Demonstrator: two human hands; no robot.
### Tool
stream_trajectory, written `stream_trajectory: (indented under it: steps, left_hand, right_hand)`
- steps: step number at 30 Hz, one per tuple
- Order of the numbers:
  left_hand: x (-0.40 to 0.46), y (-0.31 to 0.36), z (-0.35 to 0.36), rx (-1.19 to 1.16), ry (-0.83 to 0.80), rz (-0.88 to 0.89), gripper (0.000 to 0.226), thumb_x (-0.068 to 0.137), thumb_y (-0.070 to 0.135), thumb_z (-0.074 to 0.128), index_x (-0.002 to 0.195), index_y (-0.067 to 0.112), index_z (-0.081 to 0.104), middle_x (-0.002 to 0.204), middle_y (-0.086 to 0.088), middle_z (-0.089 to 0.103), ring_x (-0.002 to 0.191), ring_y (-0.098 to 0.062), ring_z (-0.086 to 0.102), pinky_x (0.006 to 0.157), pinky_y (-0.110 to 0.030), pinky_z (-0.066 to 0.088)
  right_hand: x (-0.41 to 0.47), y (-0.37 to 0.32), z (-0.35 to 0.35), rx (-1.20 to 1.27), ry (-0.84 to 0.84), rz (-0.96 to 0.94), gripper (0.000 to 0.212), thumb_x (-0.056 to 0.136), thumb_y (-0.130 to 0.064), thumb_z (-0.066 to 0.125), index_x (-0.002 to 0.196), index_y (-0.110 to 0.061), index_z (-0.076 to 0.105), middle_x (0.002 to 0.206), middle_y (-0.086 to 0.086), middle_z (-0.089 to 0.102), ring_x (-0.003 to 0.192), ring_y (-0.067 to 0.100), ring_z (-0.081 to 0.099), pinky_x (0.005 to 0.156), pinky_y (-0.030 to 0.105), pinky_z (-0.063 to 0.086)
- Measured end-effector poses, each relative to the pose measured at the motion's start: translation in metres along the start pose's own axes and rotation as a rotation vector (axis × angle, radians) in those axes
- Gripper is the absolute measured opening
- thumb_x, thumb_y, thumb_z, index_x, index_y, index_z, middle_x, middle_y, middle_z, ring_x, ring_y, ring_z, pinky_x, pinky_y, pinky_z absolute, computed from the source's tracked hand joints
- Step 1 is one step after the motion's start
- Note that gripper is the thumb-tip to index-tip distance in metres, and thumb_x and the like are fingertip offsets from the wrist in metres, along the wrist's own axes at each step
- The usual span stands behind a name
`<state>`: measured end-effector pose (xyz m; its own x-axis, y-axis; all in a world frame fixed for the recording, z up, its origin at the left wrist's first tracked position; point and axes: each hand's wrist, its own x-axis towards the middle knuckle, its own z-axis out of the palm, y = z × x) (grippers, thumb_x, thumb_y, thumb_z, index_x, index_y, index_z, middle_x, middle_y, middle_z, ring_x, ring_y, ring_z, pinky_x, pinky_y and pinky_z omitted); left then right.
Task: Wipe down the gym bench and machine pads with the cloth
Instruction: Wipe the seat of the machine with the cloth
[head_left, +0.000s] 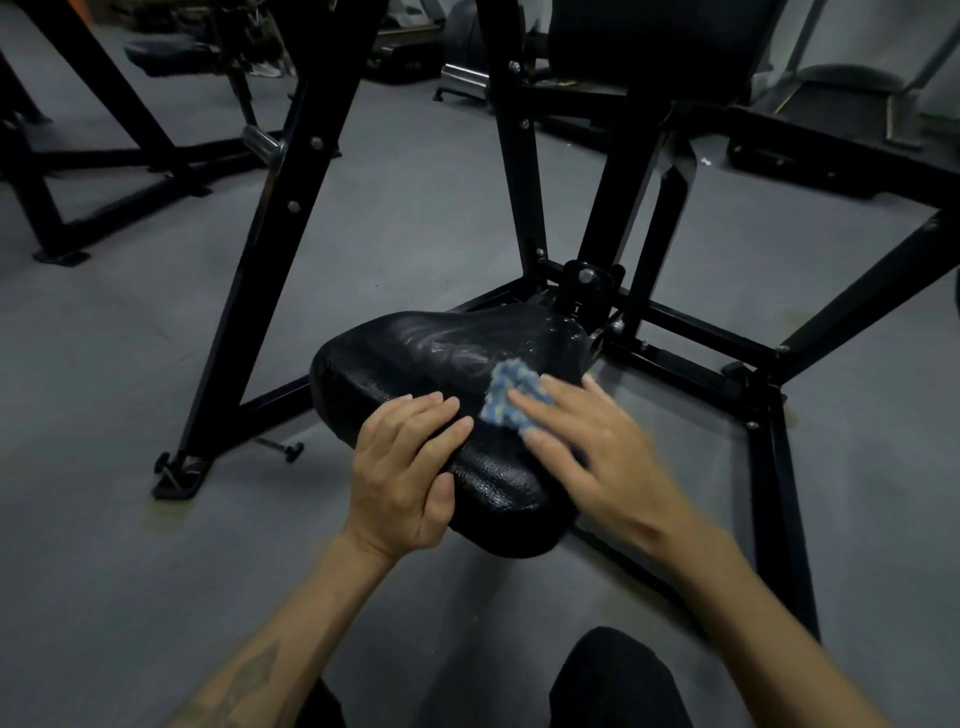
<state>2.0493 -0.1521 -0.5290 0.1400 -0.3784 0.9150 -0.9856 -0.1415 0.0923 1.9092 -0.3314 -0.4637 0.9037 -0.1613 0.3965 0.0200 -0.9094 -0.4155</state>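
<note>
Your left hand (410, 467) lay flat on the near end of the black seat pad (415, 358), fingers straight and together across its top, thumb down along the pad's near side. Your right hand (587, 447) pressed the blue cloth (506, 392) onto the pad with its fingers spread and nearly straight; the hand was blurred, so how firmly the fingertips caught the cloth could not be told. The cloth sat bunched at the pad's right edge, just right of center in the frame, touching both the pad and your right fingers, close beside your left fingertips. Pale streaks showed on the pad's top above the cloth. The pad stood on a black machine frame (644, 208) whose bars ran out over the grey floor (415, 218). A second dark pad (660, 41) was mounted on the frame at the upper right, and another seat (166, 52) stood at the upper left.
</note>
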Motion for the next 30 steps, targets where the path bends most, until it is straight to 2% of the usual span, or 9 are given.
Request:
stream_trajectory:
  steps: [4,6,9,14,19,22,24,27,30]
  left_hand:
    - [-0.001,0.001,0.001,-0.011,0.022,-0.025,0.047,0.104,0.035,0.029,0.117,0.009,0.065,0.12,-0.014,0.07,0.121,-0.029,0.062,0.105,-0.048,0.046]
    - [-0.002,0.0,0.002,-0.014,0.026,-0.026,0.046,0.103,0.035,0.029,0.117,0.009,0.065,0.12,-0.014,0.07,0.12,-0.029,0.062,0.104,-0.049,0.046]
    - [-0.003,-0.001,0.004,-0.005,0.039,-0.015,0.046,0.103,0.035,0.029,0.117,0.009,0.065,0.12,-0.013,0.069,0.12,-0.028,0.063,0.104,-0.049,0.046]
    - [-0.003,-0.001,0.004,-0.02,0.052,-0.025,0.046,0.103,0.036,0.029,0.116,0.01,0.065,0.124,-0.009,0.066,0.12,-0.027,0.062,0.106,-0.047,0.044]
    - [-0.003,0.0,0.005,-0.004,0.063,-0.025,0.047,0.103,0.036,0.028,0.116,0.01,0.065,0.124,-0.009,0.065,0.119,-0.028,0.063,0.104,-0.048,0.046]
    - [-0.002,0.0,0.005,-0.017,0.062,-0.031,0.048,0.103,0.037,0.027,0.115,0.01,0.065,0.124,-0.008,0.065,0.119,-0.028,0.063,0.105,-0.047,0.045]
    - [-0.002,0.001,0.005,-0.013,0.063,-0.032,0.048,0.103,0.037,0.027,0.115,0.01,0.065,0.123,-0.01,0.066,0.119,-0.028,0.063,0.105,-0.047,0.045]
    - [-0.003,0.001,0.006,-0.007,0.067,-0.031,0.047,0.103,0.036,0.028,0.115,0.01,0.065,0.122,-0.011,0.067,0.119,-0.028,0.063,0.104,-0.048,0.046]
    - [-0.003,0.0,0.005,-0.005,0.061,-0.03,0.047,0.103,0.036,0.028,0.116,0.01,0.065,0.12,-0.012,0.069,0.118,-0.029,0.064,0.104,-0.049,0.046]
  right_hand:
    - [0.015,0.002,-0.001,0.086,0.05,0.161,0.051,0.102,-0.053,0.033,0.141,-0.031,0.056,0.148,-0.014,0.05,0.133,-0.016,0.026,0.125,0.037,0.014]
    - [0.006,-0.01,0.004,0.091,0.068,0.073,0.052,0.1,-0.055,0.035,0.138,-0.029,0.06,0.147,-0.015,0.049,0.137,-0.011,0.03,0.124,0.035,0.013]
    - [0.0,-0.001,0.002,0.053,-0.028,-0.02,0.06,0.1,-0.062,0.028,0.143,-0.031,0.055,0.154,-0.01,0.046,0.145,0.001,0.032,0.125,0.036,0.012]
    - [0.022,0.015,-0.006,0.094,-0.071,0.22,0.06,0.099,-0.061,0.023,0.148,-0.036,0.045,0.158,-0.013,0.034,0.146,-0.006,0.018,0.127,0.036,0.007]
    - [0.006,-0.011,-0.001,0.068,-0.114,-0.047,0.063,0.101,-0.063,0.022,0.145,-0.03,0.053,0.156,-0.016,0.038,0.147,-0.004,0.025,0.125,0.032,0.005]
    - [0.022,0.012,-0.009,0.051,-0.132,0.091,0.059,0.1,-0.059,0.021,0.147,-0.034,0.048,0.154,-0.021,0.034,0.146,-0.006,0.02,0.126,0.036,0.009]
    - [0.029,0.012,-0.01,0.078,-0.122,0.189,0.057,0.1,-0.055,0.023,0.147,-0.033,0.048,0.157,-0.015,0.038,0.147,-0.002,0.022,0.126,0.031,0.008]
    - [0.02,-0.014,-0.004,0.074,-0.148,0.063,0.059,0.099,-0.058,0.027,0.144,-0.031,0.053,0.154,-0.015,0.043,0.145,0.0,0.028,0.119,0.017,0.002]
    - [0.019,-0.007,-0.006,0.01,-0.243,0.0,0.064,0.097,-0.063,0.022,0.149,-0.036,0.045,0.158,-0.017,0.034,0.148,-0.003,0.021,0.125,0.029,0.002]
